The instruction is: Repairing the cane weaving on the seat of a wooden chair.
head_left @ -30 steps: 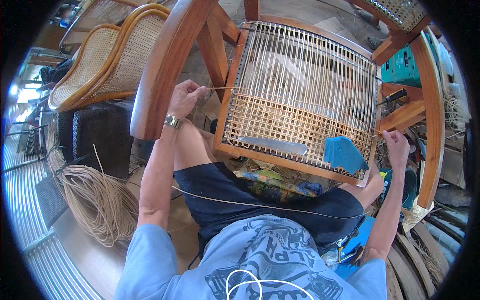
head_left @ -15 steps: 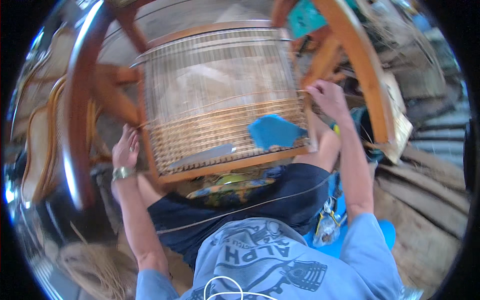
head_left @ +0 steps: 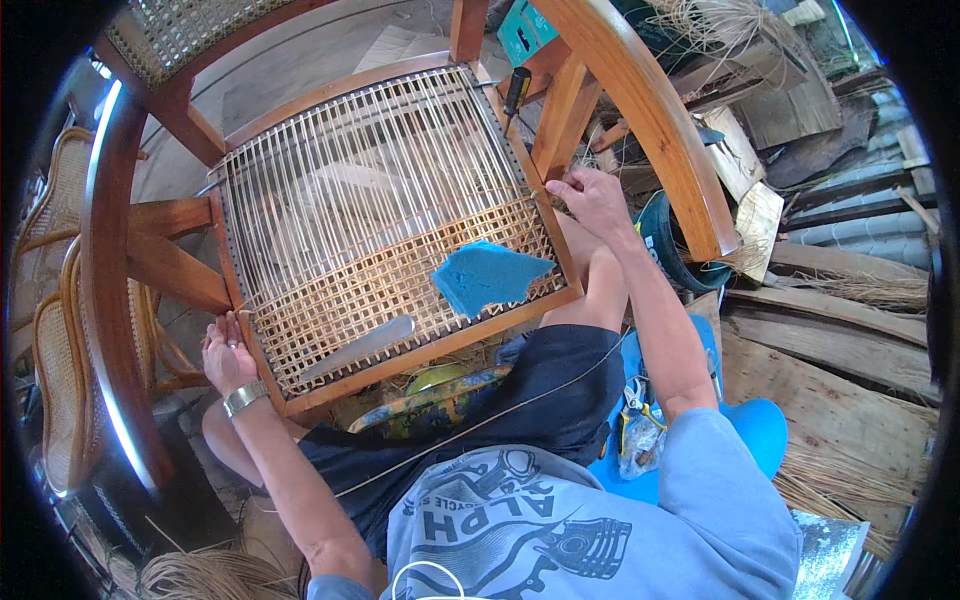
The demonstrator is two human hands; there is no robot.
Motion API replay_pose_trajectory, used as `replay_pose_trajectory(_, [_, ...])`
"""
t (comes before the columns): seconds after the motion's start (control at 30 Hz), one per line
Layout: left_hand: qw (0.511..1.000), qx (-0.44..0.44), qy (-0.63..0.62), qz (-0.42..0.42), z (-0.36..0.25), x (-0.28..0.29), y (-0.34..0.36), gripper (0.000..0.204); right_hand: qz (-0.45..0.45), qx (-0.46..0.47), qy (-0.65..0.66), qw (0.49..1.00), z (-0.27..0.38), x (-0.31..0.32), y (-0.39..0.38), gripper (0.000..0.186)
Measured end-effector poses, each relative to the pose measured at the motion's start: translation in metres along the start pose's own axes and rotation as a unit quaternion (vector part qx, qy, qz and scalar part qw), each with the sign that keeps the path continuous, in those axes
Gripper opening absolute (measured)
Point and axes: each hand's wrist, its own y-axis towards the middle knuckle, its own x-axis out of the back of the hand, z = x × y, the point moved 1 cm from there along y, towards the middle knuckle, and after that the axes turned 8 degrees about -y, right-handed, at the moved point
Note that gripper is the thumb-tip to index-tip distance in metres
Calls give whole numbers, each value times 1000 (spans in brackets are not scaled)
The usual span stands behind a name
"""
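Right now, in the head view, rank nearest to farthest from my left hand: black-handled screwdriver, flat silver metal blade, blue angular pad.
1. Flat silver metal blade: woven tan seat, near left.
2. Blue angular pad: near right of seat.
3. Black-handled screwdriver: seat's far right edge.

L forearm slants up & left from nr the lower edge. L hand has fingers loosely bent, tips pointing up; grip unclear. R forearm also runs up-left, R elbow bent. R hand shows its back, thumb & index tips pinched tog., other fingers curled. Hands well apart, R higher in view.
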Motion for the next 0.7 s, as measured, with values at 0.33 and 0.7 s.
replay_pose_trajectory(0.33, [998,9,-11,54,16,13,2,21,-8,51,66,996,-25,-26,7,26])
replay_pose_trajectory(0.7, [997,1,-64,31,-18,-27,-57,14,-45,68,-225,971,54,8,-67,45])
